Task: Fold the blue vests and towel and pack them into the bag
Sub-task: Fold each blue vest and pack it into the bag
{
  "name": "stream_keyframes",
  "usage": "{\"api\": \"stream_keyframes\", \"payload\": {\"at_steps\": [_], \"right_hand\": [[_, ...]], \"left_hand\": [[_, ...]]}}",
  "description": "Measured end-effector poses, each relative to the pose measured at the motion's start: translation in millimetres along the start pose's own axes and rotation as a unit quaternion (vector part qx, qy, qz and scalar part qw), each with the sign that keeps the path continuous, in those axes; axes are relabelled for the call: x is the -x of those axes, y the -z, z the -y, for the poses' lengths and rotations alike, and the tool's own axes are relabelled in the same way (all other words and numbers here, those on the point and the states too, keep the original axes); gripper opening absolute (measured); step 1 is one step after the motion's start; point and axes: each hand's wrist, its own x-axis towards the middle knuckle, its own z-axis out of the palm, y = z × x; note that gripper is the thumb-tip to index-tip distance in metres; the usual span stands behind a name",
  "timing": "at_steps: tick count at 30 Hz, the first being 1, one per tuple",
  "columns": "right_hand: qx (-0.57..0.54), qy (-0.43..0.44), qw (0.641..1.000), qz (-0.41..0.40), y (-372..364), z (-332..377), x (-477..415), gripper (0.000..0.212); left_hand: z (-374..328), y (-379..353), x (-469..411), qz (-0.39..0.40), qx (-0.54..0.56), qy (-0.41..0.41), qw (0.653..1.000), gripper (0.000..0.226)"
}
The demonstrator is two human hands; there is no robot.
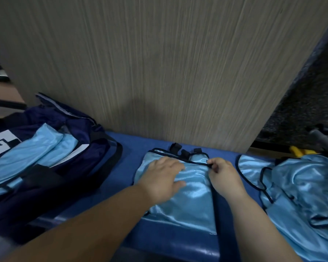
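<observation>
A shiny light-blue vest (pixel 193 195) with black trim lies folded in a narrow strip on the blue padded bench (pixel 129 167). My left hand (pixel 163 176) rests flat on its upper left part, fingers spread. My right hand (pixel 222 173) pinches the black-trimmed top edge of the same vest near its right corner. A dark navy bag (pixel 68 157) stands open at the left, with folded light-blue vests (pixel 36 152) inside it. At the right, more light-blue vests (pixel 301 190) lie in a loose crumpled heap. No towel is recognisable.
A beige wood-grain panel (pixel 169 72) rises directly behind the bench. At the far right are a dark speckled surface (pixel 311 103), something yellow (pixel 299 151) and a grey object. The bench's front edge (pixel 178 246) runs below the vest.
</observation>
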Motion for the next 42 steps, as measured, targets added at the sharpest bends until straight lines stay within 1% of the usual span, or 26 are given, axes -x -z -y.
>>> {"api": "stream_keyframes", "payload": {"at_steps": [3, 6, 9, 11, 13, 14, 17, 20, 23, 25, 27, 29, 30, 31, 32, 33, 34, 35, 36, 38, 42], "right_hand": [[0.0, 0.01, 1.0, 0.008, -1, -5, -2, 0.021], [-0.004, 0.022, 1.0, 0.003, -2, -8, -6, 0.013], [-0.008, 0.029, 0.999, -0.012, -2, -11, -11, 0.016], [-0.057, 0.036, 0.998, -0.013, -1, -12, -17, 0.016], [-0.147, 0.022, 0.989, -0.011, 1, -11, -22, 0.02], [-0.174, 0.011, 0.985, -0.015, 1, -11, -25, 0.022], [-0.147, 0.006, 0.989, -0.024, -2, -8, -28, 0.025], [-0.112, 0.032, 0.992, -0.043, -8, -3, -28, 0.023], [-0.052, 0.042, 0.997, -0.048, -13, -3, -26, 0.013], [-0.061, 0.037, 0.997, -0.041, -12, -4, -23, 0.005], [-0.09, 0.037, 0.995, -0.037, -7, -3, -19, 0.01], [-0.102, 0.056, 0.993, -0.034, 0, -2, -11, 0.013], [-0.104, 0.073, 0.992, -0.025, 3, -2, -7, 0.015], [-0.112, 0.092, 0.989, -0.004, 6, -3, -2, 0.018], [-0.124, 0.11, 0.986, 0.032, 9, -4, 3, 0.021], [-0.136, 0.123, 0.98, 0.079, 12, -5, 8, 0.023], [-0.146, 0.133, 0.972, 0.13, 15, -8, 11, 0.025], [-0.152, 0.138, 0.962, 0.178, 17, -10, 15, 0.027], [-0.15, 0.139, 0.954, 0.219, 18, -11, 19, 0.03], [-0.128, 0.133, 0.943, 0.278, 19, -15, 24, 0.037], [-0.052, 0.114, 0.942, 0.311, 20, -18, 33, 0.038]], "left_hand": [[7, -21, 3, 0.068, -0.028, 0.01, 0.997, 0.067], [12, -30, 5, 0.088, -0.054, 0.005, 0.995, 0.075], [9, -30, 5, 0.099, -0.067, -0.003, 0.993, 0.081], [9, -30, 6, 0.096, -0.072, -0.006, 0.993, 0.085], [9, -30, 8, 0.091, -0.074, -0.011, 0.993, 0.089], [9, -30, 8, 0.089, -0.074, -0.015, 0.993, 0.09], [10, -31, 9, 0.092, -0.068, -0.017, 0.993, 0.094], [10, -32, 9, 0.103, -0.064, -0.005, 0.993, 0.097], [11, -32, 5, 0.128, -0.061, 0.013, 0.99, 0.099], [12, -32, 2, 0.15, -0.055, 0.021, 0.987, 0.101], [13, -29, 0, 0.167, -0.043, 0.022, 0.985, 0.101], [16, -25, -1, 0.165, -0.003, 0.018, 0.986, 0.095], [19, -23, -1, 0.15, 0.043, 0.018, 0.988, 0.088], [21, -21, 1, 0.117, 0.109, 0.022, 0.987, 0.078], [25, -19, 3, 0.064, 0.183, 0.027, 0.981, 0.064], [30, -16, 6, 0.002, 0.242, 0.029, 0.97, 0.046], [36, -13, 9, -0.053, 0.267, 0.026, 0.962, 0.026], [42, -10, 14, -0.083, 0.269, 0.026, 0.959, 0.01], [48, -8, 19, -0.089, 0.276, 0.03, 0.956, 0.009], [59, -4, 31, -0.052, 0.317, 0.058, 0.945, 0.023], [79, 4, 55, 0.024, 0.366, 0.103, 0.925, 0.038]]}}
